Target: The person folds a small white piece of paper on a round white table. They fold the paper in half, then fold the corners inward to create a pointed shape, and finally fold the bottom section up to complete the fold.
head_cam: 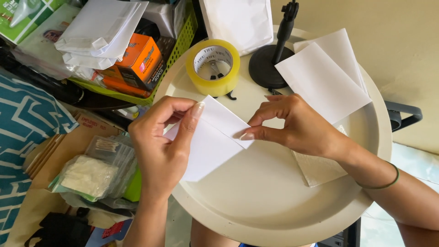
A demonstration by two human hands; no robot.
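**Folded white paper, held over round tray table**

While both hands work above the cream round tray [274, 215], the item sits between them: a folded white paper [208, 144], part-creased, with a flap turned over its upper right corner.

- Left hand [160, 146]: fingers closed on the paper's left edge, thumb on top, the others apparently curled behind it.
- Right hand [297, 126]: thumb and forefinger drawn together, pinching or pressing the flap's lower corner; which of the two cannot be told from this angle.
- Handling, as judged: light, thin, limp across a span but firmer along its folds; creases easily and would slide on the smooth tray. Best gripped at edges and corners, as now.
- Nearby: yellow tape roll [213, 66] just beyond the paper; black stand base [270, 66] beside that; loose white sheets [324, 77] at the right rim; a textured white napkin [320, 169] under the right wrist.
- Room: bare tray toward the near rim; left of it, a green basket [180, 43] and bagged items [91, 174] crowd close.
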